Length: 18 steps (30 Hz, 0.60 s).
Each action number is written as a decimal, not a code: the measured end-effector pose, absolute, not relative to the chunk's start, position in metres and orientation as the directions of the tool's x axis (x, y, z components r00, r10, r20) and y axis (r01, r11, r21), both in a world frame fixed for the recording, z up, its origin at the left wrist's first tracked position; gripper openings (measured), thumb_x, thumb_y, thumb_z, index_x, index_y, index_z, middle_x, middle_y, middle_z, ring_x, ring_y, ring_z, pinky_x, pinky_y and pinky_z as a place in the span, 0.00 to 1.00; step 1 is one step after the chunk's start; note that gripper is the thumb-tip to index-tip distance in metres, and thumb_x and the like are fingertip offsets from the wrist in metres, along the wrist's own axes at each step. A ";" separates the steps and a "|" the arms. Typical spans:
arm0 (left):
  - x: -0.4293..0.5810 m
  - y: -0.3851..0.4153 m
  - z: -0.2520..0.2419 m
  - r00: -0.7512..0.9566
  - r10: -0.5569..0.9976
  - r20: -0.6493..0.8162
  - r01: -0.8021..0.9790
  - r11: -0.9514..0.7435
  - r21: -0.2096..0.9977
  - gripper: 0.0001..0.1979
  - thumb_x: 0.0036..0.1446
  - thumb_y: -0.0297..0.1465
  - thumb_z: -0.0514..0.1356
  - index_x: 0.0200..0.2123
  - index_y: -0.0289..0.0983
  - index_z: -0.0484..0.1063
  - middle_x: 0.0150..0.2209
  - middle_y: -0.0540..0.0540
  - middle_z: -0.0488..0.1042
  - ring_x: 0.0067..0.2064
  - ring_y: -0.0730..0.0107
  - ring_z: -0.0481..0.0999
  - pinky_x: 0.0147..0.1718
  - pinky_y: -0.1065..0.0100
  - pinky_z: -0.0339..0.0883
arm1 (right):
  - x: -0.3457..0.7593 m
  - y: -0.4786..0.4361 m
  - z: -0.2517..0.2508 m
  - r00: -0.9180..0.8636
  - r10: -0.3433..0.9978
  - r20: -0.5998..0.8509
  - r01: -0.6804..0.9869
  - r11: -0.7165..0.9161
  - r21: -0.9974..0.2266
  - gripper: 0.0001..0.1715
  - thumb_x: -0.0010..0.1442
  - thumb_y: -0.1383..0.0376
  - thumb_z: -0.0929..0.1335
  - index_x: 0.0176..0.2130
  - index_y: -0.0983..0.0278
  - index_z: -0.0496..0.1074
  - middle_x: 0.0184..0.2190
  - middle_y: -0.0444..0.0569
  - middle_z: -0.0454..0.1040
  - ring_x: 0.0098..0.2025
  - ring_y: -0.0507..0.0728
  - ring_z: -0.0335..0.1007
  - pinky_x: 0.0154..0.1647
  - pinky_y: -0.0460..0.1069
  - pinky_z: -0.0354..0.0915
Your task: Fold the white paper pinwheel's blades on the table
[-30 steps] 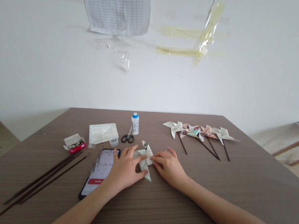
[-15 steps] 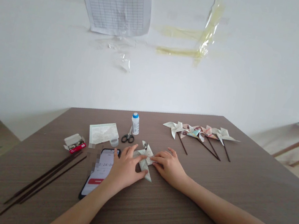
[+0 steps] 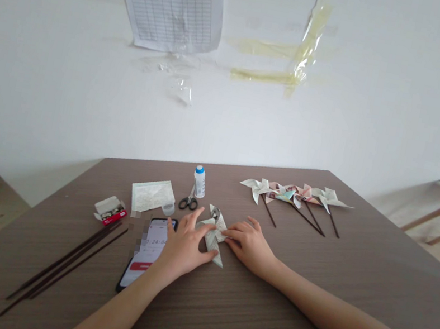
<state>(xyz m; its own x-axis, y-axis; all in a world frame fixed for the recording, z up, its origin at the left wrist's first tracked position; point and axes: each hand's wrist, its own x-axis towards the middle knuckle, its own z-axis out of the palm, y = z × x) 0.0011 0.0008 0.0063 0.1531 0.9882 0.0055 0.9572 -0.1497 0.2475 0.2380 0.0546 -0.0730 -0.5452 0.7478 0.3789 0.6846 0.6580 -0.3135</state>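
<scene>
Folded paper pinwheel point(image 3: 213, 235) lies on the brown worktop point(image 3: 219, 312) between both hands. The left hand point(image 3: 183, 249), fingers spread and open, rests against its left side; the right hand point(image 3: 250, 245), loosely curled, touches its right side without gripping. A smartphone point(image 3: 147, 254) lies just left, with scissors point(image 3: 188, 202) and an upright glue bottle point(image 3: 199, 181) beyond.

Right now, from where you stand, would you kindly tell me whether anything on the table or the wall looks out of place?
The wall stands out: the printed grid sheet looks tilted, and to its right yellowed tape strips cling on with no paper, as if something had been pulled away.
</scene>
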 end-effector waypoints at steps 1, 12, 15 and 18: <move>0.001 0.001 0.007 0.157 0.988 0.002 0.957 -0.153 0.245 0.30 0.70 0.37 0.82 0.73 0.52 0.89 0.94 0.34 0.61 0.92 0.18 0.64 0.86 0.04 0.48 | 0.238 0.055 -0.073 -0.544 0.747 0.383 0.684 0.659 -0.314 0.18 0.83 0.70 0.76 0.61 0.52 0.94 0.53 0.53 0.95 0.59 0.66 0.92 0.85 0.75 0.67; 0.001 0.000 0.011 0.179 0.983 -0.037 0.965 -0.168 0.202 0.28 0.73 0.40 0.81 0.73 0.54 0.90 0.95 0.35 0.61 0.92 0.20 0.64 0.86 0.04 0.48 | 0.238 0.055 -0.075 -0.541 0.736 0.407 0.675 0.669 -0.312 0.19 0.83 0.71 0.76 0.62 0.52 0.94 0.52 0.53 0.95 0.58 0.65 0.91 0.83 0.72 0.68; 0.002 -0.001 0.014 0.187 0.982 -0.033 0.968 -0.179 0.176 0.26 0.74 0.40 0.80 0.72 0.53 0.91 0.95 0.35 0.60 0.92 0.21 0.64 0.87 0.05 0.47 | 0.237 0.056 -0.076 -0.539 0.734 0.413 0.676 0.670 -0.306 0.18 0.83 0.70 0.76 0.61 0.53 0.94 0.52 0.53 0.94 0.57 0.65 0.91 0.83 0.72 0.67; 0.003 -0.001 0.015 0.205 0.979 -0.013 0.966 -0.200 0.162 0.25 0.73 0.39 0.81 0.70 0.53 0.92 0.95 0.36 0.60 0.92 0.19 0.65 0.86 0.04 0.46 | 0.237 0.056 -0.076 -0.543 0.733 0.410 0.674 0.672 -0.307 0.18 0.83 0.69 0.76 0.61 0.53 0.94 0.52 0.53 0.94 0.58 0.66 0.91 0.84 0.73 0.67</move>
